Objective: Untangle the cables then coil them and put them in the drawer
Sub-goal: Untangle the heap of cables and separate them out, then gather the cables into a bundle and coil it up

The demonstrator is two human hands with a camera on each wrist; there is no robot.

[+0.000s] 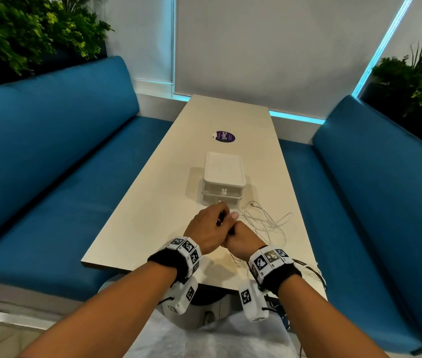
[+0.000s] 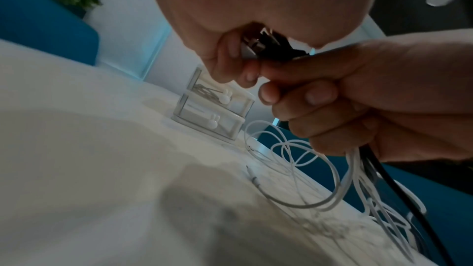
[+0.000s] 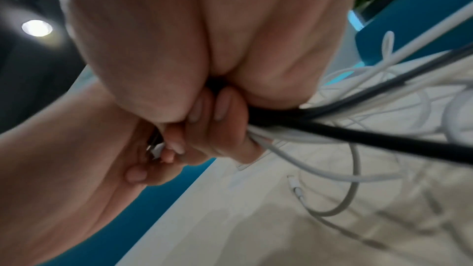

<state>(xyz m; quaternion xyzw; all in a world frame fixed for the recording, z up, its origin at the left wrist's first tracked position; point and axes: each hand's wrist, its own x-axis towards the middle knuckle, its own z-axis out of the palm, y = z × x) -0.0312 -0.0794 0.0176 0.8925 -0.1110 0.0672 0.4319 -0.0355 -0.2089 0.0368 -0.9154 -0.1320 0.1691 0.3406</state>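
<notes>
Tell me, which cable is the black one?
The black cable is the thick one the right hand grips and the left hand pinches; the white cables are thinner.

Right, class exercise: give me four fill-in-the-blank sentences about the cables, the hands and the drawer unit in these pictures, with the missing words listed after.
1. The right hand grips a bundle of white cables and one ____ cable.
2. The drawer unit has ____ drawers stacked.
3. Both drawers are ____.
4. The left hand pinches a connector while the loose loops lie on the ____.

Missing words: black; two; closed; table
</notes>
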